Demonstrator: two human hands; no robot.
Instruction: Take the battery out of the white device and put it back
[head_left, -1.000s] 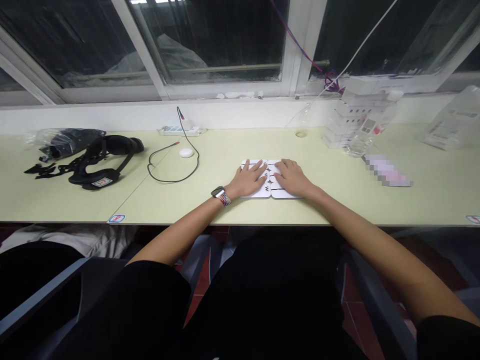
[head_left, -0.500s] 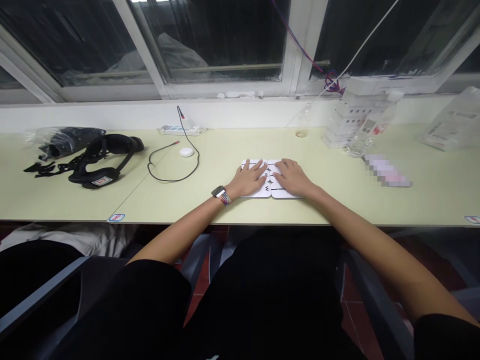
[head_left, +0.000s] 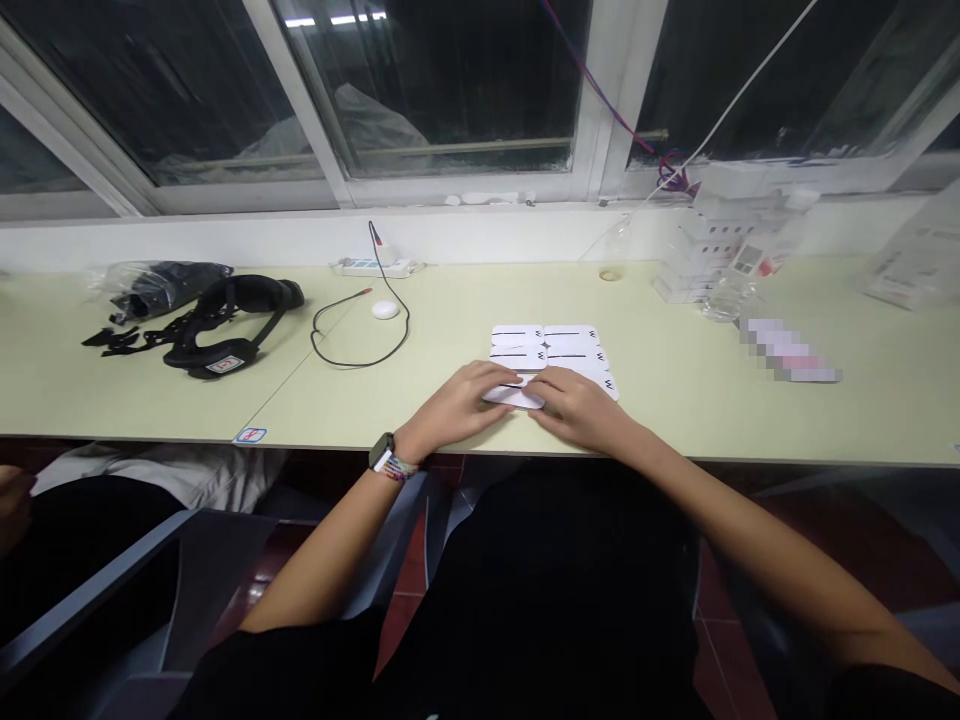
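Note:
Several white cards with rounded corners, black lines and W-like marks lie in two columns on the desk; one is the upper left card (head_left: 514, 352), another the upper right card (head_left: 564, 345). At the near left of this layout, a white card (head_left: 513, 397) looks slightly raised at its near edge. My left hand (head_left: 466, 405) is closed at its left side, fingers over the top and thumb below. My right hand (head_left: 576, 408) pinches the same card's right side and partly covers the lower right card (head_left: 609, 383).
A black headset (head_left: 217, 325) and a black cable (head_left: 358, 362) with a round white case (head_left: 385, 310) lie left on the desk (head_left: 420, 340). To the right stand white boxes (head_left: 686, 260), a clear bottle (head_left: 726, 295) and a blurred flat item (head_left: 791, 352). A person's hand (head_left: 13, 500) shows far left.
Both hands were lying flat over the cards. They have drawn nearer to me and closed around the near left card, uncovering the cards behind. The view has shifted slightly.

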